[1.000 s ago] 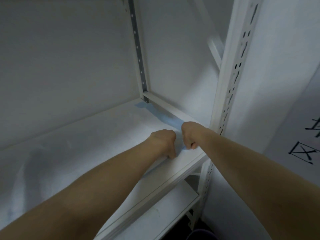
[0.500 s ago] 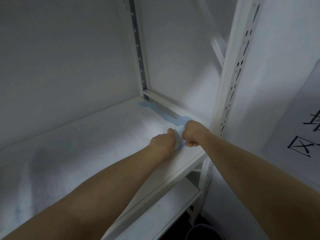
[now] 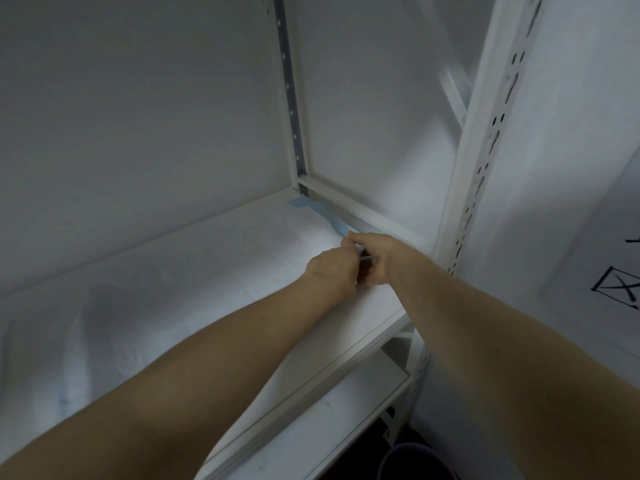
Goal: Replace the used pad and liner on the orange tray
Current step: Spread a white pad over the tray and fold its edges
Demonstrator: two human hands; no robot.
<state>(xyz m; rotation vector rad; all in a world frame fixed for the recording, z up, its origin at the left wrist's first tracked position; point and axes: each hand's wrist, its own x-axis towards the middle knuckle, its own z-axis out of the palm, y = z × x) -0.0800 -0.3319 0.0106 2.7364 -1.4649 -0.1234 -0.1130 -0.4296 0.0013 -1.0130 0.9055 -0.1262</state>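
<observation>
The left hand (image 3: 330, 268) and right hand (image 3: 379, 258) touch, fingers curled, pinching a fold of the white, blue-edged pad (image 3: 173, 289) spread over the shelf (image 3: 346, 362). On a sheet (image 3: 620, 289) at right, black characters are cut off and unreadable. Half a second ago the hands were slightly apart, nearer the front lip.

Only marking: black hand-drawn character (image 3: 618, 289) on the white sheet (image 3: 585, 237), 3 o'clock, at the frame edge. Boxed X shape, possibly 区, partly cropped. Second character (image 3: 634, 240) above it: one stroke showing, unreadable.
</observation>
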